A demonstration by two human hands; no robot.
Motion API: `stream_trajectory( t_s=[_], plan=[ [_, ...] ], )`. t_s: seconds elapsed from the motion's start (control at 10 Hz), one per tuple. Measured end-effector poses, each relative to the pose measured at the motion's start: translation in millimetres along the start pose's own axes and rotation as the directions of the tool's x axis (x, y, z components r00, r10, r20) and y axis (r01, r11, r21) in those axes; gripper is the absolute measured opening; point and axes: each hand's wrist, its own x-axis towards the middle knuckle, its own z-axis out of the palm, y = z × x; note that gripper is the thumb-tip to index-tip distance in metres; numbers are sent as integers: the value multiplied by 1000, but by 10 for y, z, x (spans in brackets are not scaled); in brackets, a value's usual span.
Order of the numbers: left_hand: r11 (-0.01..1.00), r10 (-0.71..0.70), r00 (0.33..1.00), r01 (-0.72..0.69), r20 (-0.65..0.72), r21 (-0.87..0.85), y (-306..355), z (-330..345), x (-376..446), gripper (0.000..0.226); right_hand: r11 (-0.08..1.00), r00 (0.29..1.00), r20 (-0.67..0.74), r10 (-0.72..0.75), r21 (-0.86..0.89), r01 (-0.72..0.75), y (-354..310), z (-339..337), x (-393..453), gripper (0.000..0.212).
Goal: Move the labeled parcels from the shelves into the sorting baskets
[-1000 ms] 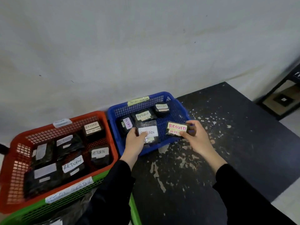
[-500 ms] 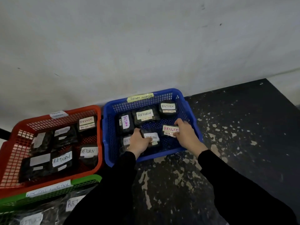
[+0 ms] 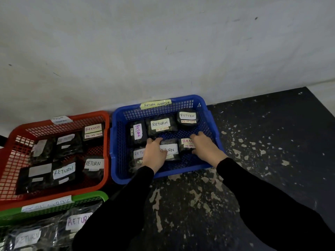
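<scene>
Inside the blue basket [image 3: 119,151], the left hand [image 3: 155,154] curls its fingers round the white-labeled parcel [image 3: 169,150] at the basket's front, while the right hand [image 3: 205,146] grips the pink-lettered parcel [image 3: 185,144] just beside it.

three baskets sit on the floor [image 3: 272,160] against a wall [image 3: 163,42]. the centre basket [image 3: 208,113] holds six parcels [image 3: 160,125], three at its back, three at its front, with both hands (left hand [image 3: 154,154], right hand [image 3: 205,145]) on the front row. left of it lies the second basket [image 3: 63,118], parcels inside. the third basket [image 3: 87,195] fills the lower left corner.
</scene>
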Motion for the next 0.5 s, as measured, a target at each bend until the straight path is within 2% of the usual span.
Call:
stream_trajectory(
  t_s=[0.1,0.2,0.3,0.4,0.5],
  plan=[
    [996,10,1000,-12,21,88,3,32,19,56,994,999,-53,-14,-108,8,-9,27,-24,40],
    [968,54,998,-50,-10,246,18,68,14,42,988,997,-76,-27,-154,15,-33,13,-82,42],
    [919,117,993,-96,-31,383,-10,101,-9,34,996,997,-77,-17,-90,10,-30,-1,-174,51],
    [893,181,983,-148,-37,424,-45,45,-93,35,999,990,-134,-32,-33,28,-74,-12,-372,51],
    [866,279,955,-204,-102,456,-117,-119,-180,34,996,945,-317,-80,-53,67,-174,34,-565,44]
  ],
)
